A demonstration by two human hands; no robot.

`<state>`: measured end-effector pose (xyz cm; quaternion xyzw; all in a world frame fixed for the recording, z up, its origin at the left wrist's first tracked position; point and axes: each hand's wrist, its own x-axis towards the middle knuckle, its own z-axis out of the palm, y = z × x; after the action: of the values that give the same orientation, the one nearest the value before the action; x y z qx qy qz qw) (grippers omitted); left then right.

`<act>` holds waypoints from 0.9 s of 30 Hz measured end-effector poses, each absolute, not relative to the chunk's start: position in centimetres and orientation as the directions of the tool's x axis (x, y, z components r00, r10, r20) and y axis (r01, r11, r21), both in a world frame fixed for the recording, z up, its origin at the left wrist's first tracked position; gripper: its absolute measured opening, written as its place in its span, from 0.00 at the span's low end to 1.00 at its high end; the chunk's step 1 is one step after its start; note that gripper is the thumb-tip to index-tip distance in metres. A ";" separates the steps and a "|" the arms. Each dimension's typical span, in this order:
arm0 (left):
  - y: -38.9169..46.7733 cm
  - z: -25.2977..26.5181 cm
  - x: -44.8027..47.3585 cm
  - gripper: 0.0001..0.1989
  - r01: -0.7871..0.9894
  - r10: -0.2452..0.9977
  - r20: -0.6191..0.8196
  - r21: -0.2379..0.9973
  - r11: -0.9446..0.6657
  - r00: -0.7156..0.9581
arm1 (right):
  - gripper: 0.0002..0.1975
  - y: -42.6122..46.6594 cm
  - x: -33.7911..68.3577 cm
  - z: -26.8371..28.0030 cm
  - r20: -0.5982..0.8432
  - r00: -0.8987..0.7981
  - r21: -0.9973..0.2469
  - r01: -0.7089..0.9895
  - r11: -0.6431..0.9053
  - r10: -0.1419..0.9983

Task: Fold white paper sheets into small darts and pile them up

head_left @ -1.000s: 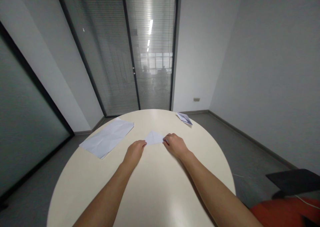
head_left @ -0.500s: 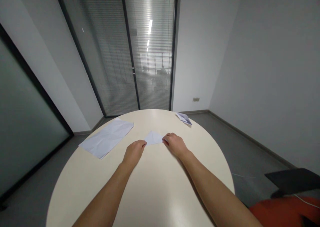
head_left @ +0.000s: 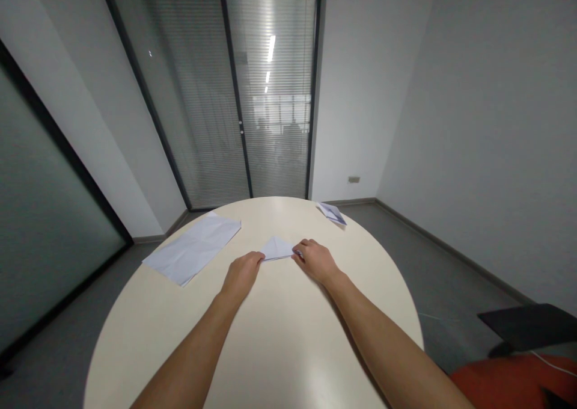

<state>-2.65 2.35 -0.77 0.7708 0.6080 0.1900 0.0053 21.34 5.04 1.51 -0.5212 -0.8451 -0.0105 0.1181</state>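
Note:
A small piece of folded white paper (head_left: 276,249), triangular in outline, lies at the middle of the round table (head_left: 270,337). Its left corner is pinched between the thumb and fingers of my left hand (head_left: 243,272). On the other side, my right hand (head_left: 315,260) is closed on the right corner, with the fingertips bent over it. The front edge of the paper shows a thin gap between layers. How the corners are folded under my fingers is hidden.
Large white sheets (head_left: 193,248) lie stacked at the table's left edge. Another folded paper (head_left: 332,213) sits at the far right rim. A chair with a black armrest (head_left: 527,325) and red seat (head_left: 514,382) stands at lower right. Beyond the table is a blinds-covered glass door (head_left: 274,114).
The front edge of the folded paper has lifted slightly, so its layers now show along that side. Both hands stay almost in place, still on the corners.

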 end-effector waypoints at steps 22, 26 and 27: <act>1.9 -0.4 -2.4 0.14 0.943 0.943 0.286 0.229 -0.241 0.171 | 0.18 5.3 20.6 1.2 0.229 -0.411 -0.070 0.897 0.436 0.882; 1.9 -0.4 -2.3 0.13 0.945 0.939 0.299 0.222 -0.242 0.170 | 0.18 5.7 20.8 0.3 0.274 -0.332 -0.177 0.905 0.386 0.903; 1.9 -0.4 -2.3 0.13 0.945 0.937 0.304 0.219 -0.243 0.171 | 0.17 5.7 20.9 0.1 0.280 -0.311 -0.203 0.906 0.372 0.908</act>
<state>-2.27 1.93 -0.44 0.7650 0.6151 0.1908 -0.0102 20.86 5.75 0.11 -0.5602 -0.8096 0.0039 0.1755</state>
